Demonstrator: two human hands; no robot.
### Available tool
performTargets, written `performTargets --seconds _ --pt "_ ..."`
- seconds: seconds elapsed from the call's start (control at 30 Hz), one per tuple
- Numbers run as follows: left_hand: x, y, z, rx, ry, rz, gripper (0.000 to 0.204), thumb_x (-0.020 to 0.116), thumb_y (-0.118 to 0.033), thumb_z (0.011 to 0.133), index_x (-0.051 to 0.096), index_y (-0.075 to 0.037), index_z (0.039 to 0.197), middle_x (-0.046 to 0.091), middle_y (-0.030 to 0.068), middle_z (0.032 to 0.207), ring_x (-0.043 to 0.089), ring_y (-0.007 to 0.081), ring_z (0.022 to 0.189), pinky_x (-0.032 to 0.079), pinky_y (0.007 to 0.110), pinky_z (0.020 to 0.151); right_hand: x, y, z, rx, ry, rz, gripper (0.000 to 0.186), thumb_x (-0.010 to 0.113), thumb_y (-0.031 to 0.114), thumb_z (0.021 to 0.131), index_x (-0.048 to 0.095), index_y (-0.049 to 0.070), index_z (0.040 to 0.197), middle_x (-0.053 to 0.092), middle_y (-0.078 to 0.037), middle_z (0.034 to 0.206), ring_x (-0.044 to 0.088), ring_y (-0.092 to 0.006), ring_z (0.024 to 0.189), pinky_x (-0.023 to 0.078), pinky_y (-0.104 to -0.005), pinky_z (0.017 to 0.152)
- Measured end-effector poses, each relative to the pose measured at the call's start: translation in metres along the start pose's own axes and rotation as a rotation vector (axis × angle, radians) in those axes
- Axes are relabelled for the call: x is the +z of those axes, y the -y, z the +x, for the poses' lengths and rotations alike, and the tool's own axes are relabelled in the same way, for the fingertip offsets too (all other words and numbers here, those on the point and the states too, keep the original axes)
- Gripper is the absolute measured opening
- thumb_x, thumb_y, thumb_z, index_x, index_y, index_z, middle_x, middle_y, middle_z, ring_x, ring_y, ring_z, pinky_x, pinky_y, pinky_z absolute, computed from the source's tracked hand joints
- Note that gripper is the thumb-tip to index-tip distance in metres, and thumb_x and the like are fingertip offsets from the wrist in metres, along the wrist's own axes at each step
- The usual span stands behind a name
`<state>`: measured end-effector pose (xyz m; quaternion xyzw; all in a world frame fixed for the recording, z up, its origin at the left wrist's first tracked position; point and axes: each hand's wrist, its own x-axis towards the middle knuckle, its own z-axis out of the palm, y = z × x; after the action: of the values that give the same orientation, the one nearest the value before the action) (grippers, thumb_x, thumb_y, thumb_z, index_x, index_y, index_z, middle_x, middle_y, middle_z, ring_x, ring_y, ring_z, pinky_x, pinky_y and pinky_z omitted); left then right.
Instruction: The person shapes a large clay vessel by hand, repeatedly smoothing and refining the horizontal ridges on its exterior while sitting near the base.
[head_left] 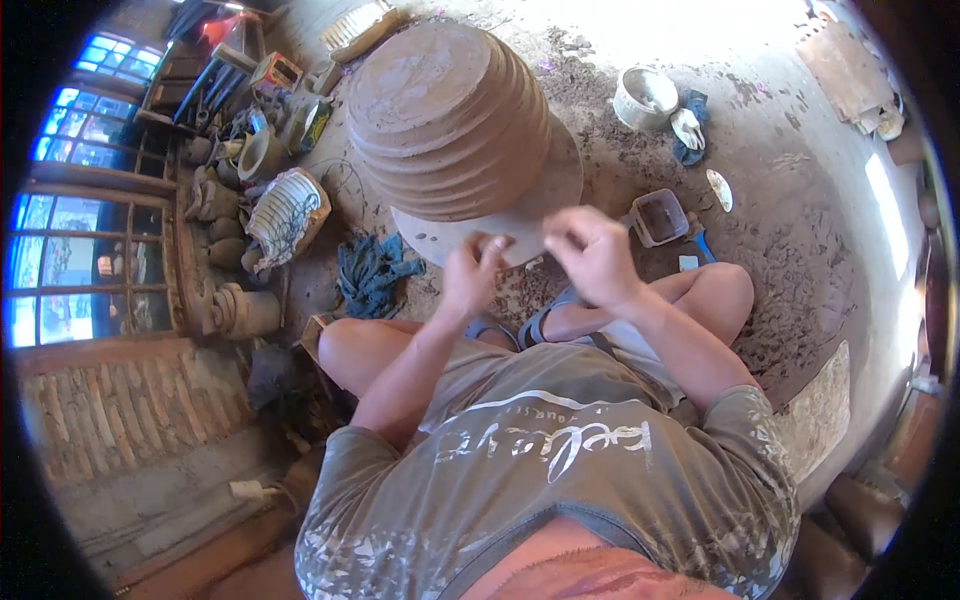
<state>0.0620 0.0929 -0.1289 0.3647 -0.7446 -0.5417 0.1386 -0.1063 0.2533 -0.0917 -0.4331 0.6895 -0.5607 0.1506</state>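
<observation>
Both hands meet just above the near rim of the round wheel (560, 170), where a ridged clay pot (445, 115) stands upside down. Left hand (470, 275) and right hand (595, 255) have fingers curled closed, apparently pinching something small between them; what it is cannot be told. Likely clay being prepared; adding it calls for reaching to the pot.

The dusty earthen floor (790, 190) carries a round wheel disc (560, 190) bearing a ribbed clay pot (440, 110). Directly on the ground lie a blue rag (372, 272), a small square tub (660, 216), a white bucket (645, 97) and a wrapped basket (288, 215).
</observation>
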Motion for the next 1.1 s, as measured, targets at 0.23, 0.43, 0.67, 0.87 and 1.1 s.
performTargets --seconds 0.23,0.43,0.67,0.87,1.1 --pt "0.004 0.042 0.031 -0.048 0.174 0.964 0.053 0.072 -0.044 0.095 0.076 0.004 0.115 0.053 0.0355 0.149 0.053 0.0507 0.137 0.05 0.054 0.11 0.002 0.029 0.078 -0.034 -0.181 0.217 0.028 0.08 0.009 0.095 0.076 -0.004 0.119 0.079 -0.015 0.107 0.077 -0.0196 0.097 0.063 -0.0315 0.085" --pt "-0.007 0.036 0.036 -0.056 0.21 0.978 0.069 0.077 -0.053 0.088 0.075 0.011 0.113 0.06 0.0318 0.139 0.058 0.0489 0.13 0.053 0.053 0.106 0.011 0.045 0.099 -0.148 -0.21 0.086 0.021 0.082 0.016 0.093 0.079 -0.002 0.105 0.08 -0.014 0.093 0.079 -0.0206 0.084 0.062 -0.0327 0.077" --pt "-0.044 0.021 0.045 -0.042 0.23 1.092 0.092 0.088 -0.065 0.071 0.071 0.007 0.125 0.061 0.0254 0.142 0.059 0.0382 0.134 0.056 0.049 0.102 0.025 0.044 0.108 -0.326 -0.245 -0.09 0.024 0.089 0.018 0.086 0.072 0.0 0.083 0.077 -0.015 0.085 0.077 -0.0254 0.074 0.061 -0.0343 0.066" --pt "-0.094 0.036 0.073 -0.053 0.332 1.15 0.102 0.094 -0.061 0.06 0.065 -0.003 0.139 0.068 0.0185 0.136 0.071 0.0348 0.117 0.058 0.045 0.096 0.021 0.039 0.11 -0.289 -0.224 -0.077 0.036 0.096 0.024 0.079 0.068 0.001 0.078 0.076 -0.014 0.076 0.076 -0.0227 0.066 0.06 -0.0319 0.062" --pt "-0.131 0.044 0.091 0.233 0.265 1.113 0.094 0.098 -0.048 0.058 0.067 -0.011 0.138 0.074 0.0203 0.124 0.069 0.0406 0.116 0.058 0.047 0.095 -0.012 0.025 0.128 -0.06 -0.147 -0.155 0.036 0.094 0.031 0.081 0.075 0.001 0.09 0.079 -0.012 0.082 0.074 -0.015 0.069 0.059 -0.0302 0.064"
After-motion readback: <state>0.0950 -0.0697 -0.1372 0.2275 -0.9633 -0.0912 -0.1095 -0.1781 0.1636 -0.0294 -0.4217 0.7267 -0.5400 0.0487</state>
